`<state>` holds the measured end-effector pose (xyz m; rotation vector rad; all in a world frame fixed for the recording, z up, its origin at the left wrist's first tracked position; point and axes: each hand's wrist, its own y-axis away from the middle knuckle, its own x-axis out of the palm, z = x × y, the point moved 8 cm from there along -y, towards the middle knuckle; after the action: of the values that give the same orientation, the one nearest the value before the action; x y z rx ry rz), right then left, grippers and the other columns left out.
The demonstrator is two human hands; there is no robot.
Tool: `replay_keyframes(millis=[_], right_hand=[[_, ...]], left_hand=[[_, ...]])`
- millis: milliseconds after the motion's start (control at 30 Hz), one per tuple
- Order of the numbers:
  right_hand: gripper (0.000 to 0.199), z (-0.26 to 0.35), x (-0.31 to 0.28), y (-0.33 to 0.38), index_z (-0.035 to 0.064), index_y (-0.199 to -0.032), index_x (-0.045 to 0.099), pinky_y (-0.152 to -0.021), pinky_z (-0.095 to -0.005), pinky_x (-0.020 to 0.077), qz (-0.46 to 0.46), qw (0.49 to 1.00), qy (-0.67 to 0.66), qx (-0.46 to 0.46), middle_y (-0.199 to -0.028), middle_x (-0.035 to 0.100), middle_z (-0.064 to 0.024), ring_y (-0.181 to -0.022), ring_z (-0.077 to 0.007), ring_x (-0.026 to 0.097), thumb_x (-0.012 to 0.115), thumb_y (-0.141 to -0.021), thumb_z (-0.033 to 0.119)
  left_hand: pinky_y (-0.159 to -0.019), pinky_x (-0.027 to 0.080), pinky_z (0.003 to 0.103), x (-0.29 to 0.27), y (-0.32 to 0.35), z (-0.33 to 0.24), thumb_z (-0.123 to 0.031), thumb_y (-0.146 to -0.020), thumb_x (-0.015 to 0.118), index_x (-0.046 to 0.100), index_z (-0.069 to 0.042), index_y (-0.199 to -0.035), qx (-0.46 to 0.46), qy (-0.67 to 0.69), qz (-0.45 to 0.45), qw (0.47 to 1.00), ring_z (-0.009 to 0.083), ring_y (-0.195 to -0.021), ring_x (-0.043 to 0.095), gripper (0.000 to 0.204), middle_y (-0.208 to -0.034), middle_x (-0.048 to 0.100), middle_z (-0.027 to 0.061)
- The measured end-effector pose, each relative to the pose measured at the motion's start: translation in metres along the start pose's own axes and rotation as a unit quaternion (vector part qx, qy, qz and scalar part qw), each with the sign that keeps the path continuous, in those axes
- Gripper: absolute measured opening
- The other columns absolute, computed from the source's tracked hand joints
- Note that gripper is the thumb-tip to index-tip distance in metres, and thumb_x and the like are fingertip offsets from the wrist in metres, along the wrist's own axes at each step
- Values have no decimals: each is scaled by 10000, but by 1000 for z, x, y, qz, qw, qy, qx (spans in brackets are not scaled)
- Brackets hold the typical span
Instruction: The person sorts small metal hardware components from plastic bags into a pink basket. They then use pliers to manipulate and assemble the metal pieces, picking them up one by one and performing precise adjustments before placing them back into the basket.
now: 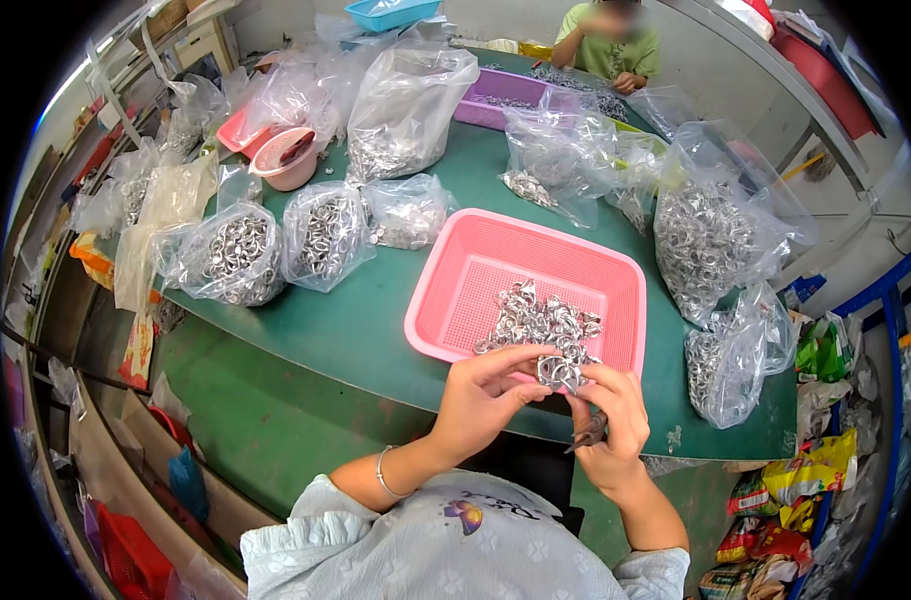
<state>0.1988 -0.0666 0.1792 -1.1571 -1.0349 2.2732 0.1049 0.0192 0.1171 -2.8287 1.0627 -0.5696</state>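
Observation:
My left hand (480, 400) is closed in a pinch on a small cluster of shiny silver metal rings (558, 372), above the near rim of a pink plastic basket (427, 310). The fingertips of my right hand (617, 425) meet the same cluster from the other side. A dark, slim tool (589, 432), perhaps pliers, is tucked in my right palm; its kind is mostly hidden. Inside the basket, right behind my fingers, lies a loose heap of similar silver pieces (535, 318).
Clear bags of silver parts stand left (240, 250) and right (710, 235) on the green table (305, 335). Farther back are a pink bowl (283, 165) and a purple tray (480, 112). Across the table sits a person in a green top (625, 60). Shelving (85, 410) lines the left.

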Motion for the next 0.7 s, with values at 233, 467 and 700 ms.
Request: replay_keyframes(millis=[233,467,700], right_hand=[[248,-9,-4,-4,-6,-938,572,-549,-275,434,-16,995,-64,74,-967,561,-154,-637,-180,529,619,-708,-86],[427,10,13,1,17,-929,607,-632,-349,415,63,997,-12,-35,-993,555,-148,-766,-262,533,620,-503,-11],[199,-13,5,3,-34,-995,558,-682,-294,460,12,970,-191,150,-1129,481,-167,-789,-195,558,561,-797,-14]], left_hand=[[-744,509,257,-2,4,-12,90,-770,576,520,75,-1105,81,-93,-33,992,156,-862,593,339,-981,585,121],[-757,504,278,-4,1,2,43,-806,558,473,53,-1163,36,78,-26,996,181,-918,582,367,-1061,571,149],[-765,495,279,2,3,30,-108,-866,532,416,1,-1237,-92,263,35,960,186,-995,565,404,-1149,538,158]])
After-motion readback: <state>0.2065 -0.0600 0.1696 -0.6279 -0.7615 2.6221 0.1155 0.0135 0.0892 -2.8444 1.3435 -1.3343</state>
